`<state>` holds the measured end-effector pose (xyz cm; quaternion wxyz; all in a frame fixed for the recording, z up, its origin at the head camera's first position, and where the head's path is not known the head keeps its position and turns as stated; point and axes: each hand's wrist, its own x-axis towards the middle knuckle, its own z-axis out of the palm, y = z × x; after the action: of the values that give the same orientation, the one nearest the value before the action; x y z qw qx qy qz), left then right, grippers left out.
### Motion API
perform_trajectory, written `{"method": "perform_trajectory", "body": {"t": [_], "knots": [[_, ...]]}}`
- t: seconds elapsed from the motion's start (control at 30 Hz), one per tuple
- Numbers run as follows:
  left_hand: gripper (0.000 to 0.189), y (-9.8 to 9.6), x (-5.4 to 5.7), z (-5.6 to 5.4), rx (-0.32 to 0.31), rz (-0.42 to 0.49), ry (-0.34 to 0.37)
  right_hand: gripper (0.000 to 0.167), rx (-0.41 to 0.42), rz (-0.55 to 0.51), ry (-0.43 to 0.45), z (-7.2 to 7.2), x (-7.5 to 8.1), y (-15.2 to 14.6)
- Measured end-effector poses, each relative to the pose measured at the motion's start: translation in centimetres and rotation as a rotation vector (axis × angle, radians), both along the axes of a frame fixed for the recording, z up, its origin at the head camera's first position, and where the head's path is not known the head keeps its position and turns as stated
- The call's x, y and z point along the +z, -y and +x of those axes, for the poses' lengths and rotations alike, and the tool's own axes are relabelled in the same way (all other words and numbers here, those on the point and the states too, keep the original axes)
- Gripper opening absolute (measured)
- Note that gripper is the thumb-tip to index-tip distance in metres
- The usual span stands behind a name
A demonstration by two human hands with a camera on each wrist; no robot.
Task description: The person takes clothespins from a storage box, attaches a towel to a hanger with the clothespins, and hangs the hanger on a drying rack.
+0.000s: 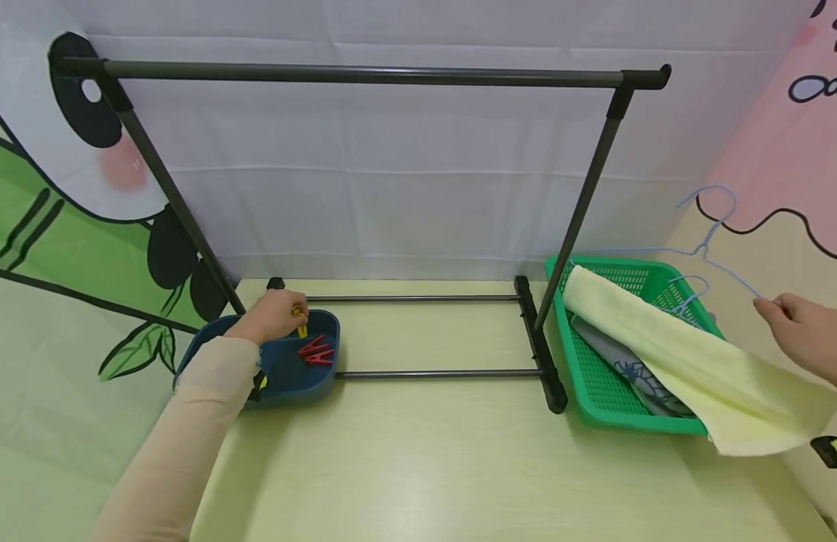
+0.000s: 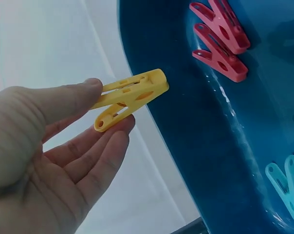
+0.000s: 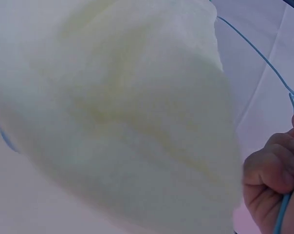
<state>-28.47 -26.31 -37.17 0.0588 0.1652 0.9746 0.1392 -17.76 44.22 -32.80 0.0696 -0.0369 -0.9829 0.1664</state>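
My left hand is over the blue basin and pinches a yellow clothespin between thumb and fingers. Red clothespins lie in the basin, and a light-blue clothespin shows there in the left wrist view. At the right, my right hand grips one end of a blue wire hanger, its hook pointing up. A pale yellow towel hangs from that hanger across the green basket; it fills much of the right wrist view. The towel hides part of the hanger.
A dark metal rack stands mid-table, its top bar high above two low rods. In the green basket lie a grey patterned cloth and another blue hanger. A white fabric wall closes off the back.
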Motion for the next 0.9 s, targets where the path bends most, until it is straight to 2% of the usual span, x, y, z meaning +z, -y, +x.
{"method": "perform_trajectory", "body": {"t": [0.2, 0.3, 0.43, 0.6, 0.73, 0.8, 0.9], "knots": [[0.004, -0.7, 0.3, 0.0, -0.014, 0.021, -0.024, 0.048, -0.024, -0.028, -0.056, 0.3, 0.0, -0.7], [0.005, -1.0, 0.4, 0.0, -0.014, 0.025, -0.024, 0.045, -0.033, -0.091, -0.135, 0.4, -0.1, -1.2], [0.006, -1.2, 0.4, -0.1, 0.001, 0.028, -0.03, 0.043, -0.037, -0.236, -0.242, 0.5, -0.2, -1.8], [0.006, -1.3, 0.4, -0.4, 0.007, 0.034, -0.028, 0.045, 0.018, -0.463, -0.333, 0.5, -0.3, -2.4], [0.005, -1.4, 0.4, -0.5, -0.003, 0.035, -0.042, 0.047, 0.019, -0.505, -0.391, 0.1, -0.5, -3.1], [0.005, -1.6, 0.5, -0.6, -0.007, 0.039, -0.051, 0.047, -0.008, -0.515, -0.416, -0.9, -1.5, -4.8], [0.005, -1.7, 0.4, -0.5, -0.014, 0.055, -0.05, 0.045, -0.07, -0.475, -0.441, -3.7, -4.9, -10.4]]}}
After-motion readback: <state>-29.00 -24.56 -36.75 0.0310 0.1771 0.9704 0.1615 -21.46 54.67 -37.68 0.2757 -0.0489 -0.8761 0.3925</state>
